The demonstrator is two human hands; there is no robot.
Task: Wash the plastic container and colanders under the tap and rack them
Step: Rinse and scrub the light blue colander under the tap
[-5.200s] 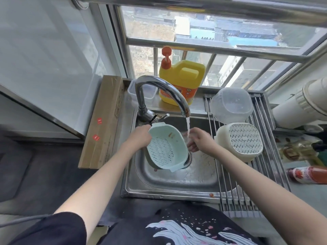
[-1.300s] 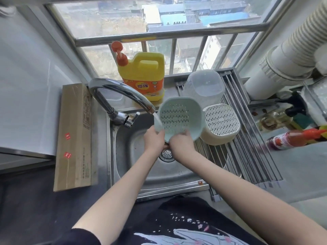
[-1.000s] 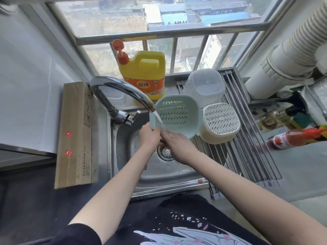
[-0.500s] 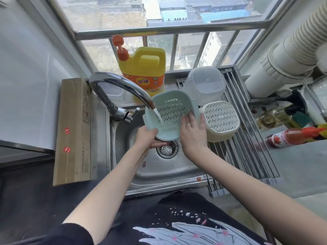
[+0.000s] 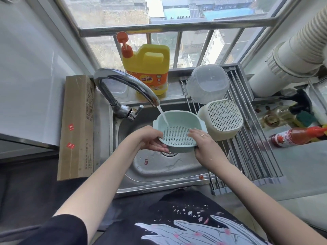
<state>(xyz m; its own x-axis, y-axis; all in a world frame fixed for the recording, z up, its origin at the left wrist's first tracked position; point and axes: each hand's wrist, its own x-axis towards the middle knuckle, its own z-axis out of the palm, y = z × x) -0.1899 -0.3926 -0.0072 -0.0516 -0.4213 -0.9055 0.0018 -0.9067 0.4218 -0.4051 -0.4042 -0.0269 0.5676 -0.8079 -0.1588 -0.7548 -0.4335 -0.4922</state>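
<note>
— Two hands on one thing: what are the fingers doing?

— Fingers of the left hand [image 5: 153, 140] curl under and around the near-left rim of the green colander [image 5: 177, 131], thumb on top. The right hand [image 5: 205, 145] clamps the right rim, its fingertips [image 5: 193, 131] lying over the perforated floor. So both grip the colander, which sits tilted above the sink [image 5: 159, 170] with the tap's stream [image 5: 163, 117] running into it.

— How will it handle?

— Light, I judge, and fairly stiff; thin moulded plastic, unlikely to break if dropped. Wet makes it slippery, so the thick rim and its small side lugs are the places to hold, not the slotted floor, which gives nothing to pinch.

— And around it?

— The faucet [image 5: 123, 85] arches over from the left, its spout just above the colander's far wall; lifting straight up risks knocking it. Just beside the colander on the right, the cream colander [image 5: 222, 119] lies tipped on the drying rack [image 5: 254, 160], and the clear plastic container [image 5: 207, 85] rests inverted behind that. Both look already racked. Free bars remain nearer the person, so I'd guess that's where the green one goes, passing low and to the right.

— Anything else?

— A yellow detergent jug [image 5: 146, 68] on the sill, a cardboard box [image 5: 76, 128] left of the sink, a sauce bottle [image 5: 297, 137] beyond the rack.
</note>
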